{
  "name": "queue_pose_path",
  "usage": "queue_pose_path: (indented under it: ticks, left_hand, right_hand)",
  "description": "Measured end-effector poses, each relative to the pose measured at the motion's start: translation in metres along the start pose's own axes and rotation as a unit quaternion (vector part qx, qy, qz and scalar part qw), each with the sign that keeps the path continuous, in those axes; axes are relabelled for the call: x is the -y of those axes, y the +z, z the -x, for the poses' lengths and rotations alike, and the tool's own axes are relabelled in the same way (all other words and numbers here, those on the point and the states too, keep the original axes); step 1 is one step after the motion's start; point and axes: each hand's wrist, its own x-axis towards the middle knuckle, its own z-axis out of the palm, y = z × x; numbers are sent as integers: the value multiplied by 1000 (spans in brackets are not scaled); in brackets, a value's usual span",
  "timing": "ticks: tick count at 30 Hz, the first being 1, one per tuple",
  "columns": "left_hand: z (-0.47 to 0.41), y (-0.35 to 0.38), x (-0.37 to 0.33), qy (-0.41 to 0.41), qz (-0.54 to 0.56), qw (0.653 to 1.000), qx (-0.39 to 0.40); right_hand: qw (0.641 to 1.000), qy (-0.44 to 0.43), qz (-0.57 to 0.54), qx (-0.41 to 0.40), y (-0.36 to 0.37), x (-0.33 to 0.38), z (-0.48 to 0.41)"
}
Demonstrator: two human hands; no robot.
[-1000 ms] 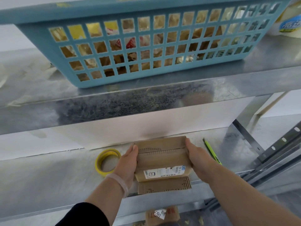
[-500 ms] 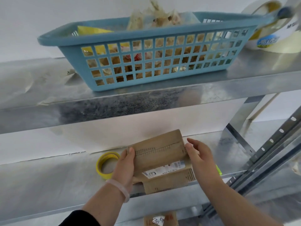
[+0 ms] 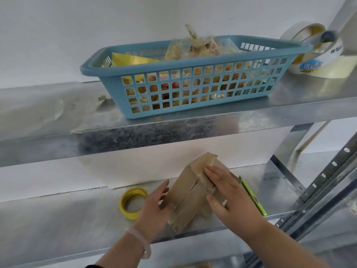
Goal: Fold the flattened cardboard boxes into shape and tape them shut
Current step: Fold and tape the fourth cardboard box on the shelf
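Galvanised metal shelving stands against a white wall. On the lower shelf [image 3: 58, 219] a small brown cardboard box [image 3: 185, 192] sits partly folded up. It is tilted on a slant near the shelf's front edge, with one end raised toward the wall and loose flaps showing at both ends.

The left hand [image 3: 154, 207] is at the box's left side, fingers spread and straight. Its thumb touches the cardboard and its grip is released. The right hand [image 3: 229, 194] lies flat on the box's upper right face, its straight fingers pressing a flap down, so its grip is released too. A pale band [image 3: 139, 240] circles the left wrist.

A yellow tape roll [image 3: 132, 203] lies flat just left of the left hand. A slim yellow-green tool [image 3: 253, 198] lies just right of the box, partly hidden by the right hand.

On the upper shelf [image 3: 58, 113] stands a blue plastic basket [image 3: 193, 62] holding crumpled clear bags and something yellow. Beside it, at the far right, sit large pale packing-tape rolls [image 3: 316, 60].
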Motion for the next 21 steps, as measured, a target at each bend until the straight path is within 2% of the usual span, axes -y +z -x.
queue_pose_path:
  ticks: [2, 4, 6, 9, 12, 14, 16, 19, 21]
  left_hand:
    - [4, -1, -6, 74, -4, 997, 25]
    - [7, -3, -4, 124, -18, 992, -11]
    - [9, -5, 2, 137, -25, 989, -40]
    - [14, -5, 8, 109, -64, 992, -28]
    - [16, -8, 12, 86, -75, 993, 20]
    - [14, -18, 18, 79, -94, 992, -1]
    - [12, -32, 27, 71, -122, 988, -58]
    - [8, -54, 46, 6, -228, 965, -125]
    - [6, -64, 55, -11, -288, 949, -131]
  right_hand:
    - [997, -76, 32, -3, 6, 5, -4]
    - [987, -147, 67, -2, 8, 8, -9]
    - [975, -197, 97, 12, 9, 9, -13]
    - [965, -219, 138, 42, 17, -1, -14]
    - [969, -190, 153, 47, 27, -7, -11]
    - [972, -170, 157, 41, 29, -3, -11]
    - [971, -166, 165, 43, 29, 1, -16]
    - [966, -186, 173, 50, 27, 3, -20]
    - [962, -204, 175, 52, 25, 6, -19]
